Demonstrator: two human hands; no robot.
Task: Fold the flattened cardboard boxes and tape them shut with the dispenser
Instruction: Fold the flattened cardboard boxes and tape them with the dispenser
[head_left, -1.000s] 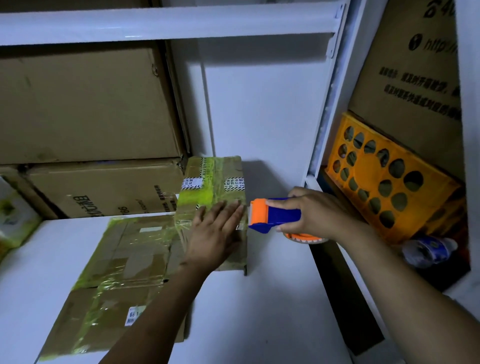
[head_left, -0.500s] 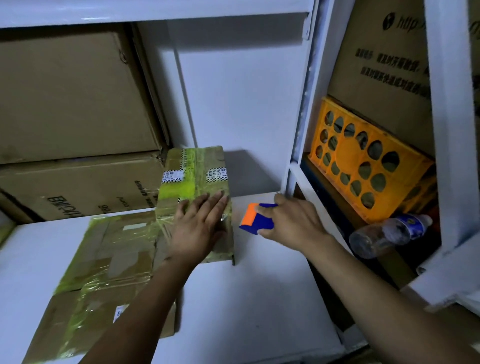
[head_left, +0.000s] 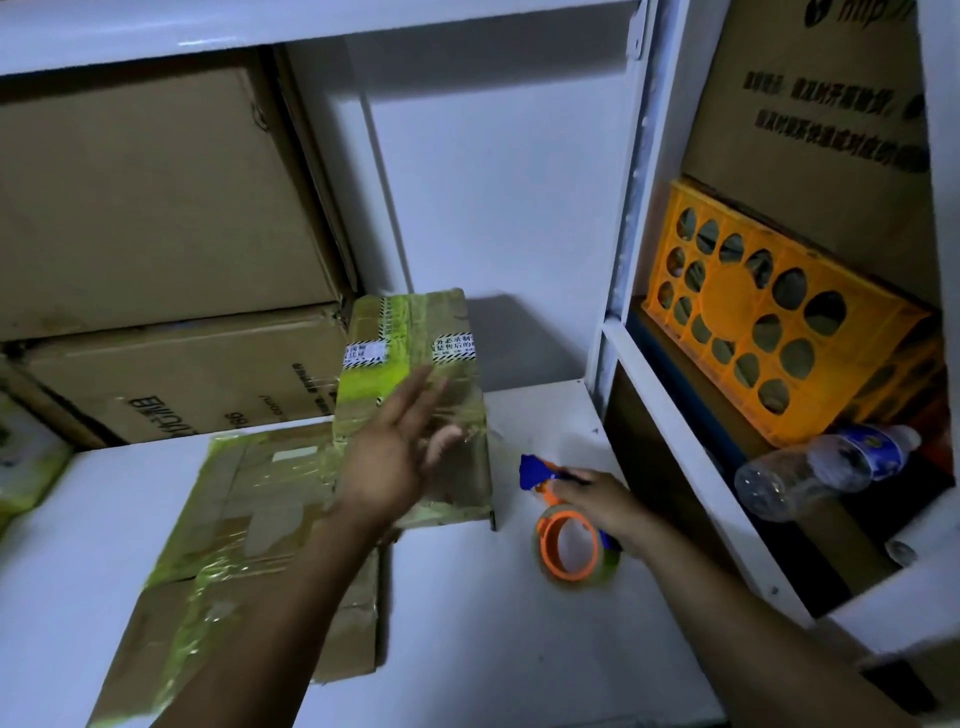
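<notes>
The left hand (head_left: 400, 457), which a moment ago pressed flat on the near end of the taped box (head_left: 415, 358), has come up off it. Its grip is loose, with fingers straight and spread, holding nothing, and blurred with motion above the box's near half. The right hand (head_left: 597, 499) has dropped away from the box's right edge. Its grip stays curled round the handle of the tape dispenser (head_left: 563, 540), whose orange roll now sits low on the white shelf (head_left: 467, 634), just right of the box and apart from it. The box itself lies closed toward the far wall, its near left corner overlapping the flattened cardboard (head_left: 244, 525) to the near left. I judge that this box's taping is over and the dispenser is being parked, with the flat sheet next to be folded.
</notes>
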